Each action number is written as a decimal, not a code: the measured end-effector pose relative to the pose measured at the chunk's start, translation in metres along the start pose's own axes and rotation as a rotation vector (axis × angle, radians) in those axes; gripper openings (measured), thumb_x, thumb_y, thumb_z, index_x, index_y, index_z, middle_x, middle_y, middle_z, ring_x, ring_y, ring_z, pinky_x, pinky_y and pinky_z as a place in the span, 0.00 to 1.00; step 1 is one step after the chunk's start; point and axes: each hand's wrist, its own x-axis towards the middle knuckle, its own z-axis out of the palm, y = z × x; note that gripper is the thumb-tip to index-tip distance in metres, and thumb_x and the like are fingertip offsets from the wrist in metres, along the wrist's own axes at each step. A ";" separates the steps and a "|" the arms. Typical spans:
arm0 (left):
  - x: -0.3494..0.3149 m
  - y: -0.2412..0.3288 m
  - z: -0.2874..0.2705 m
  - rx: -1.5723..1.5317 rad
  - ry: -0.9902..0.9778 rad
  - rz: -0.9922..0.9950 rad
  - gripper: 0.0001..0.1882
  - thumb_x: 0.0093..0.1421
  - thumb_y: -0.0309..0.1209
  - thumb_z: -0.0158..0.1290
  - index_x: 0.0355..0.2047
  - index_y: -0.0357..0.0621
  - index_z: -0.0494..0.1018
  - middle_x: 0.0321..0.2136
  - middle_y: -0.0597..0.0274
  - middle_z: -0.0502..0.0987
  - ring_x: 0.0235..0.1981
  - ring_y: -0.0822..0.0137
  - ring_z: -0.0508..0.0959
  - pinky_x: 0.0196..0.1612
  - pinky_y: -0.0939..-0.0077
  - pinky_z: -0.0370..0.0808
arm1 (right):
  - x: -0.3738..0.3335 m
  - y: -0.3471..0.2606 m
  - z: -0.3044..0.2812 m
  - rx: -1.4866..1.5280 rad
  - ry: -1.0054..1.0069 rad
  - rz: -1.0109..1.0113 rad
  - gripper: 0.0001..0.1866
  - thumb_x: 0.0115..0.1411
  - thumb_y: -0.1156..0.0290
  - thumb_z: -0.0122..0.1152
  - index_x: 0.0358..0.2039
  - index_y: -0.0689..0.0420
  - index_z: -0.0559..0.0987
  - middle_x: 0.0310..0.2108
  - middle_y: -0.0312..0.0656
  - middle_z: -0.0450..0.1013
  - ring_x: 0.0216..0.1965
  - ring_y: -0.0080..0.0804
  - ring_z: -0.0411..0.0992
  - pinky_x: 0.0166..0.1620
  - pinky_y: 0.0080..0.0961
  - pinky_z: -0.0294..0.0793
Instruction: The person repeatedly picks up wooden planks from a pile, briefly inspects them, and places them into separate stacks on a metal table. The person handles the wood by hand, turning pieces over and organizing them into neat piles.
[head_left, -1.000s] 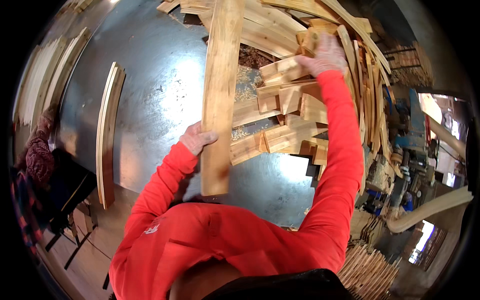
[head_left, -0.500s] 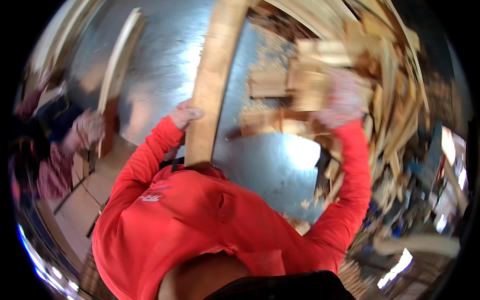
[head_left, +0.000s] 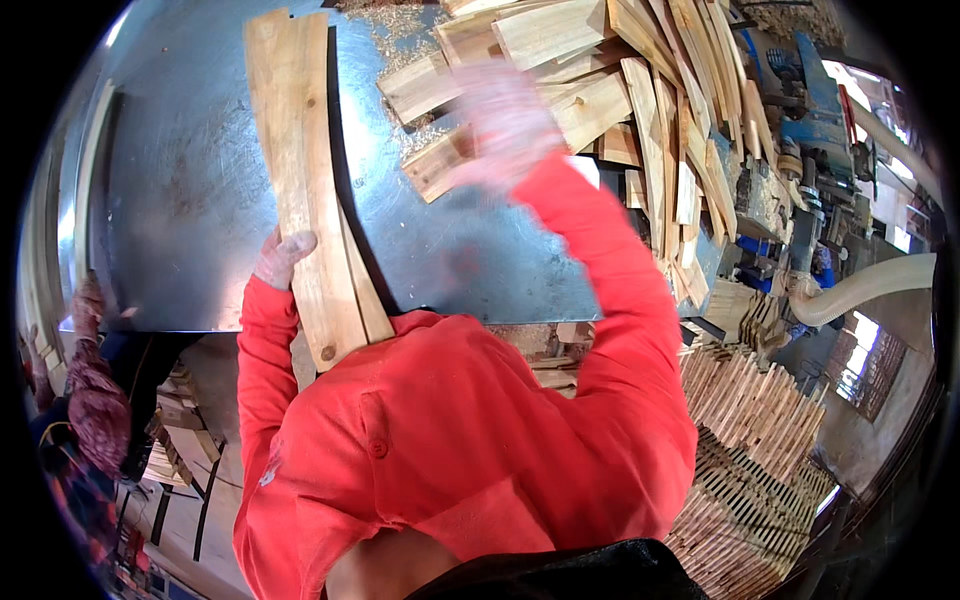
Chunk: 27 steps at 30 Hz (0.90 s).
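Observation:
My left hand (head_left: 285,258) grips the left edge of some long wooden boards (head_left: 305,160), its thumb lying on top. At least two boards overlap there at a slight angle, and their near ends reach my red top. They lie along the metal table (head_left: 190,150). Over the near left part of a heap of wooden pieces (head_left: 555,35), my right hand (head_left: 508,125) is smeared by motion. Its fingers do not show clearly, so I cannot make out whether it holds anything. Both hands look gloved.
Sawdust (head_left: 385,30) is scattered beside the heap. At the left, another person's hand (head_left: 88,292) is at a long narrow strip (head_left: 92,180). Stacked slats (head_left: 750,450) stand at the lower right, below a pale hose (head_left: 870,285) and machinery (head_left: 800,190).
The whole view has shifted, and the heap now shows more sharply. My left hand still grips the wood, where overlapping boards now show. My right hand has come nearer the boards.

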 end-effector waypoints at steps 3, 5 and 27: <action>-0.014 -0.006 -0.010 0.111 0.138 0.091 0.29 0.56 0.38 0.60 0.55 0.36 0.67 0.41 0.59 0.78 0.39 0.69 0.77 0.45 0.72 0.75 | -0.062 0.109 -0.014 -0.602 -0.635 0.322 0.71 0.35 0.33 0.70 0.70 0.52 0.41 0.69 0.51 0.45 0.71 0.46 0.40 0.70 0.43 0.33; -0.028 0.005 -0.047 0.436 0.336 -0.058 0.28 0.56 0.35 0.60 0.54 0.36 0.67 0.39 0.59 0.78 0.38 0.68 0.78 0.45 0.72 0.75 | -0.057 0.138 -0.014 -0.624 -0.768 0.346 0.69 0.37 0.39 0.73 0.70 0.52 0.40 0.70 0.50 0.43 0.71 0.45 0.40 0.70 0.46 0.33; -0.072 0.070 -0.089 1.249 0.817 -0.453 0.31 0.55 0.47 0.57 0.54 0.47 0.65 0.45 0.45 0.77 0.48 0.47 0.76 0.51 0.60 0.72 | 0.197 -0.087 -0.108 0.369 -0.121 -0.062 0.40 0.47 0.58 0.68 0.57 0.60 0.64 0.51 0.51 0.69 0.51 0.45 0.68 0.53 0.40 0.68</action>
